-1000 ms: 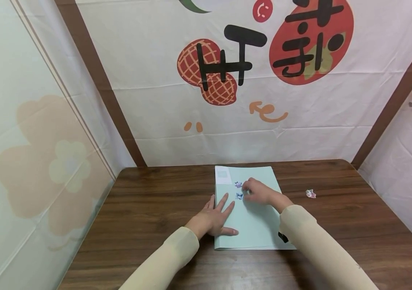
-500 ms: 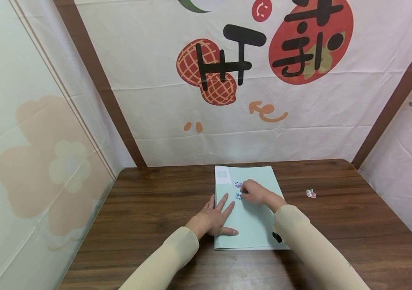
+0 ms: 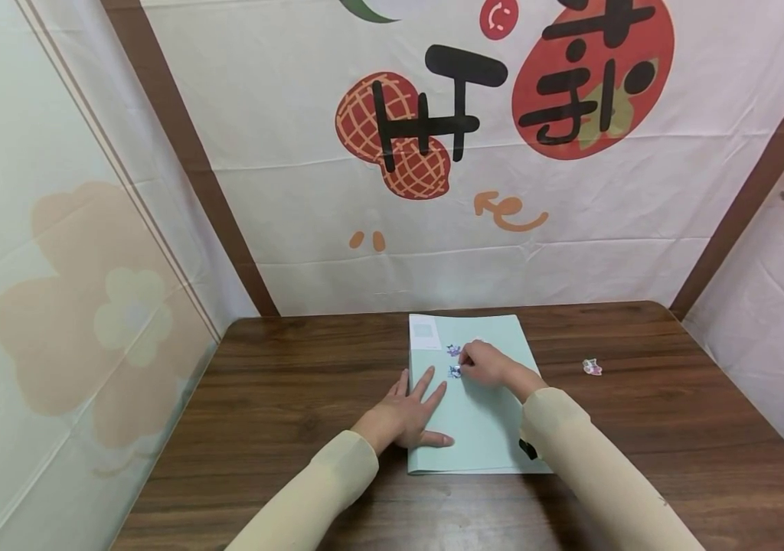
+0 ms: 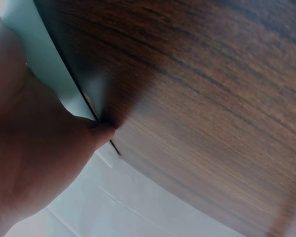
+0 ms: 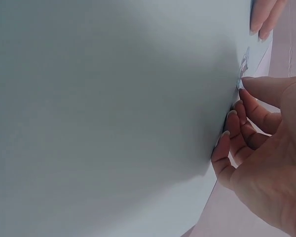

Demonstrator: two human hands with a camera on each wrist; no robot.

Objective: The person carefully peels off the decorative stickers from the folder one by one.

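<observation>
A pale green folder [image 3: 481,436] lies on the wooden table, and my left hand [image 3: 406,417] rests on its left side with fingers spread. In the left wrist view part of that hand [image 4: 39,143] reaches over the folder's edge. My right hand [image 3: 485,363] is over the folder's upper middle. In the right wrist view its thumb and index finger [image 5: 256,91] pinch the edge of a small blue-and-white cartoon sticker [image 5: 244,64]. That sticker [image 3: 455,372] lies just below a purple cartoon sticker [image 3: 453,350] in the head view.
Another cartoon sticker [image 3: 592,367] lies on the table [image 3: 295,398] right of the folder. A white label [image 3: 424,332] is at the folder's top left corner. Something small and pale shows just beyond the right hand. A printed cloth [image 3: 309,191] hangs behind the table.
My right hand has shifted slightly left and its fingers have drawn together at the blue-and-white sticker's edge. Over the last half second it barely moves. The left hand stays in place.
</observation>
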